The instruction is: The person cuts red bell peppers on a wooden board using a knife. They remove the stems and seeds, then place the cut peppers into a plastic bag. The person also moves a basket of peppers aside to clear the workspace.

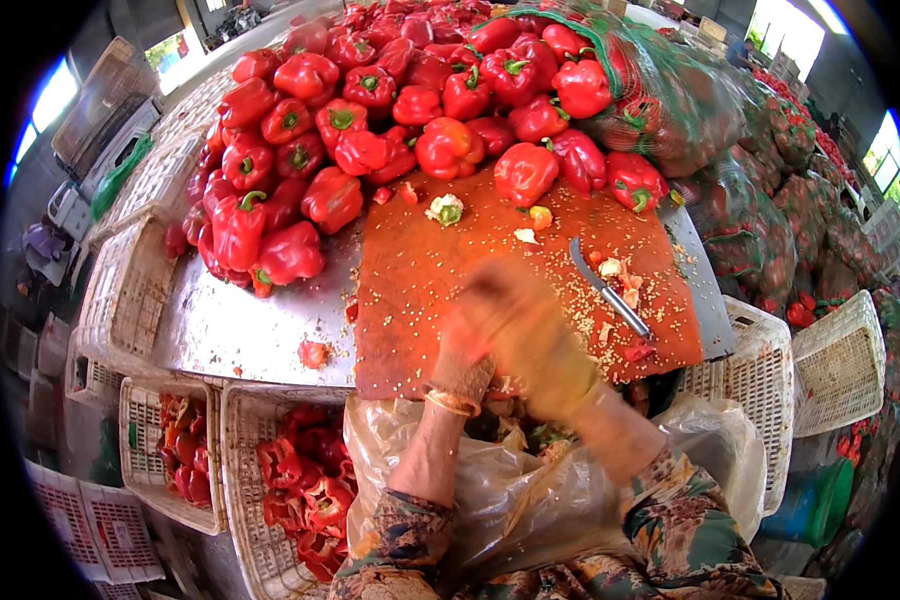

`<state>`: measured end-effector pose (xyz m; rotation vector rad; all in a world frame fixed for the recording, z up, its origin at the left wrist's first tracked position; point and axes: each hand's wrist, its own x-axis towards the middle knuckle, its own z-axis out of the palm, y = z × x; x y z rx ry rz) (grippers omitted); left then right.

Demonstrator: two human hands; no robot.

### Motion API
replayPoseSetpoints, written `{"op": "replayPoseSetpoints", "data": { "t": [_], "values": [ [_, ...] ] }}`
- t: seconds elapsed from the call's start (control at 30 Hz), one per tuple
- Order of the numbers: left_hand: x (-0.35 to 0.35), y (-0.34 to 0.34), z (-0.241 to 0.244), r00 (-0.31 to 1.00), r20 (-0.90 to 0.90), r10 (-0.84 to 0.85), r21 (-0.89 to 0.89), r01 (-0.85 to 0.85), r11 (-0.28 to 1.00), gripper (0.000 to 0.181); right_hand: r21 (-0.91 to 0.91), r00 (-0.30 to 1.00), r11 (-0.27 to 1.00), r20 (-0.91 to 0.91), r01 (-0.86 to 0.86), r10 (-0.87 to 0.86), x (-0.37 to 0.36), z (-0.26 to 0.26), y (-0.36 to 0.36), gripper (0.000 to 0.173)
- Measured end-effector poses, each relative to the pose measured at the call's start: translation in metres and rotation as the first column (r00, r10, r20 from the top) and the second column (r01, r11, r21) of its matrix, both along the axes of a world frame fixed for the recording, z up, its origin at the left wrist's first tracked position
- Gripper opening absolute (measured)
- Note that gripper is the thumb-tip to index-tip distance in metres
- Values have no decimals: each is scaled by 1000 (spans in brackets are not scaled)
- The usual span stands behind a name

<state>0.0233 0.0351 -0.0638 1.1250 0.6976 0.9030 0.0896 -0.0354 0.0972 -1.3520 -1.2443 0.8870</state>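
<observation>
My left hand (461,360) and my right hand (544,345), both in soiled work gloves, come together above the front of an orange-brown cutting board (435,270). Motion blurs them strongly, the right most of all. A reddish patch shows between them, but I cannot tell whether it is a piece of pepper or part of a glove. On the board to the right lies a knife (607,289) with a curved blade and metal handle. Pepper seeds and scraps are strewn about it. A cut pepper core (445,209) with green stem sits farther back.
Whole red bell peppers (420,105) are heaped behind the board, some spilling from a green mesh bag (675,90). Front left, a plastic crate (240,465) holds cut peppers. A plastic bag (525,495) with scraps hangs below the board. Another crate (765,390) stands right.
</observation>
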Motion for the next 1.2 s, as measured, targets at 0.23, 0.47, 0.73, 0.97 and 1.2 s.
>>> {"op": "replayPoseSetpoints", "data": {
  "t": [0.23, 0.47, 0.73, 0.97, 1.2],
  "values": [
    [-29, -17, 50, 976, -139, -168, 146, 188, 971, 27, 262, 924, 939, 364, -220, 115, -2, 0, 37, 55],
    [-35, -28, 70, 903, -354, -242, 460, 394, 796, 29, 338, 606, 903, 671, 264, -428, 149, -77, 160, 77],
    [-40, -26, 61, 910, -397, -118, 427, 297, 854, 27, 154, 547, 951, 788, 269, -282, 163, -81, 217, 96],
    [-32, -13, 95, 782, -400, 478, 440, -293, 849, 35, 163, 616, 959, 787, -231, 15, 109, -78, 125, 89],
    [-25, 13, 69, 705, -284, 651, 679, -332, 655, 40, 232, 771, 943, 636, -240, 40, 115, -70, 40, 69]
  ]
}}
